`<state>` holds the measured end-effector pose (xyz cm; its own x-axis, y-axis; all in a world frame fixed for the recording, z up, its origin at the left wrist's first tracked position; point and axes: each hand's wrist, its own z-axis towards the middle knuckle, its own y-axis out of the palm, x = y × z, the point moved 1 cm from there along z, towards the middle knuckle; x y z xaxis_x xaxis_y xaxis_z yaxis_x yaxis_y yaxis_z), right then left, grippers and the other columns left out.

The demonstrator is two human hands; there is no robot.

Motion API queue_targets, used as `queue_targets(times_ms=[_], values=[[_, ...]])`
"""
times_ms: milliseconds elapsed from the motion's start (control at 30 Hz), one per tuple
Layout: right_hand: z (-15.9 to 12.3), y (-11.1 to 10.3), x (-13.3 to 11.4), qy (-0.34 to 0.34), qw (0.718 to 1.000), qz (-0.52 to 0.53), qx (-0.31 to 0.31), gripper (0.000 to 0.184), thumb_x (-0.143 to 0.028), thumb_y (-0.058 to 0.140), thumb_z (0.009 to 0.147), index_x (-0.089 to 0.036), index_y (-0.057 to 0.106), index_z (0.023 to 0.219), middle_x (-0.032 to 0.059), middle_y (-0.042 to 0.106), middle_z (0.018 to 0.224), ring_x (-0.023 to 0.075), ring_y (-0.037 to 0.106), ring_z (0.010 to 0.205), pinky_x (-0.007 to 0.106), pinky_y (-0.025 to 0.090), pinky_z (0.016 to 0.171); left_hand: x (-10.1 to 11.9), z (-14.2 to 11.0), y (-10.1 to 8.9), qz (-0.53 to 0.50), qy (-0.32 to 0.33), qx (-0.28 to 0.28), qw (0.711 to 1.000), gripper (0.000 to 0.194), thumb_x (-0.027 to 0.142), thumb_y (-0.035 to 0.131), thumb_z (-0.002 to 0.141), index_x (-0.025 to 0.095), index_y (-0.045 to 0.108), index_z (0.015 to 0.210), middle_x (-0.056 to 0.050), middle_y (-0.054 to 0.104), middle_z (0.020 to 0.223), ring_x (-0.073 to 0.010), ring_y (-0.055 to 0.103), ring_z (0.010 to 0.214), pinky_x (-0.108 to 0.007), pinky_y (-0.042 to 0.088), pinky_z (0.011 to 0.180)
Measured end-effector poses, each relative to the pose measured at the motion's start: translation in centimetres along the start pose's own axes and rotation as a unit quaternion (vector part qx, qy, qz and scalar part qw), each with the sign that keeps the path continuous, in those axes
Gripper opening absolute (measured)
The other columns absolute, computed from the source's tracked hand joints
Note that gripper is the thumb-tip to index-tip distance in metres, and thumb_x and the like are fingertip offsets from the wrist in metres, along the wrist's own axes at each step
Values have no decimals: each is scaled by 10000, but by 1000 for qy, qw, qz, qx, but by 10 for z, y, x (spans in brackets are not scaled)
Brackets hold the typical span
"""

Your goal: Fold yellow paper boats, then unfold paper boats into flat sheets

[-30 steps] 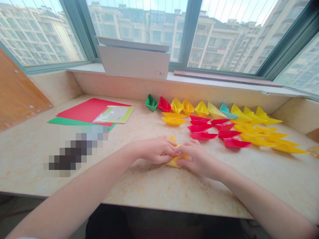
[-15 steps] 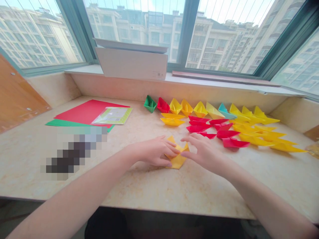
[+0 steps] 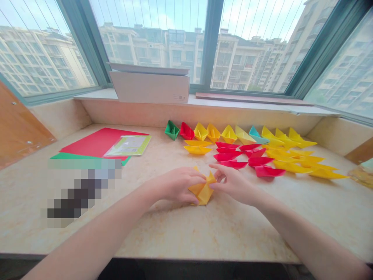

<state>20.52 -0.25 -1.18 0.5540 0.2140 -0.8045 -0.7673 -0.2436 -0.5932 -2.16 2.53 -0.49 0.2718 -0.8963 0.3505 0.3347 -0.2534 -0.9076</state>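
A partly folded piece of yellow origami paper point(image 3: 204, 192) lies on the stone counter point(image 3: 163, 233) in front of me. My left hand point(image 3: 181, 185) holds its left side, fingers over the top and thumb along the near edge. At the right, my right hand point(image 3: 230, 182) pinches a raised corner of the paper between thumb and fingers. Just beyond my hands sit red paper boats point(image 3: 231, 156) and a yellow paper boat point(image 3: 197, 147). The underside of the folded paper is hidden.
Behind runs a row of paper boats, with a green paper boat point(image 3: 172, 130) at its left end. More yellow boats point(image 3: 326, 173) stand at right. Red paper sheets point(image 3: 96, 140) and a clear packet point(image 3: 128, 145) lie left. A white box point(image 3: 150, 87) stands on the sill.
My right hand has closed on the paper's right corner, which now stands up more. The left hand stays on the paper. The view has tilted up slightly.
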Motion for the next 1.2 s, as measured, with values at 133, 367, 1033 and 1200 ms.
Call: queue_targets(times_ms=[133, 367, 1033, 1200], values=[[7, -4, 3, -14, 989, 148, 1, 601, -305, 735, 805, -180, 528, 1355, 45, 678, 988, 193, 675, 883, 371, 562, 812, 4, 1, -3, -33, -42, 61, 997, 579, 349, 763, 790, 246, 523, 1306, -111, 571, 1360, -281, 567, 1222, -403, 467, 1010], [12, -18, -1, -38, 951, 305, -34, 494, -314, 815, 750, -208, 623, 1193, 63, 710, 1067, 214, 677, 1009, 401, 531, 921, 7, 3, -15, -189, -113, 314, 924, 345, 375, 553, 938, 200, 576, 1235, -121, 597, 1295, -264, 526, 1248, -425, 406, 1069], [1, -4, -11, -19, 928, 335, -160, 486, -223, 802, 777, -230, 624, 1229, -4, 666, 903, 126, 616, 838, 271, 465, 774, 26, 10, 2, -411, -242, 39, 878, 325, 379, 549, 878, 119, 641, 707, 19, 496, 601, -93, 411, 547, -201, 292, 493], [2, 0, -7, -33, 932, 329, -147, 600, -171, 795, 773, -263, 562, 1319, -7, 663, 925, 114, 607, 827, 257, 461, 764, 27, 13, 5, -315, -257, 84, 910, 228, 269, 571, 799, 126, 603, 624, 37, 468, 560, -86, 394, 538, -198, 265, 485]])
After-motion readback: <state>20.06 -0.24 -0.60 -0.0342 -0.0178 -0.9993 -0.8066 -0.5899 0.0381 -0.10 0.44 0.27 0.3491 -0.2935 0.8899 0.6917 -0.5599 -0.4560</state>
